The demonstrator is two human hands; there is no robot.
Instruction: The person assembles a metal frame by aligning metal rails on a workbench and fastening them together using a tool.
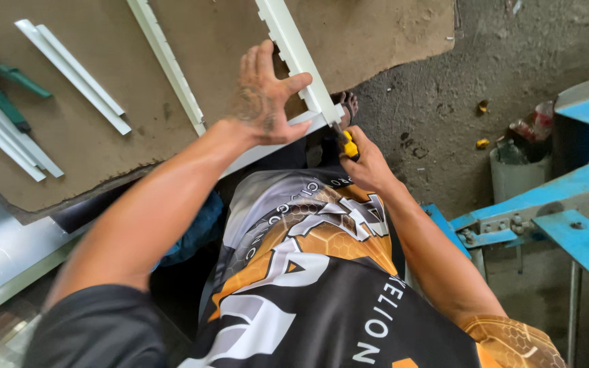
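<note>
My left hand (264, 95) presses on the corner of a white aluminium frame (294, 51), fingers spread over the notched bar and thumb hooked on its edge. A second white bar (165, 61) joins it at the corner near the edge of the brown board (103, 136). My right hand (366, 163) grips a screwdriver with a yellow and black handle (348, 144), its tip set against the frame's corner. A toe of my foot shows just beyond the corner.
Two loose white strips (73, 71) and more white bars (5, 140) lie on the board at left, beside green-handled pliers (15, 95). A blue metal machine frame (553, 218) stands at right, with a grey bin (516, 174) on the concrete floor.
</note>
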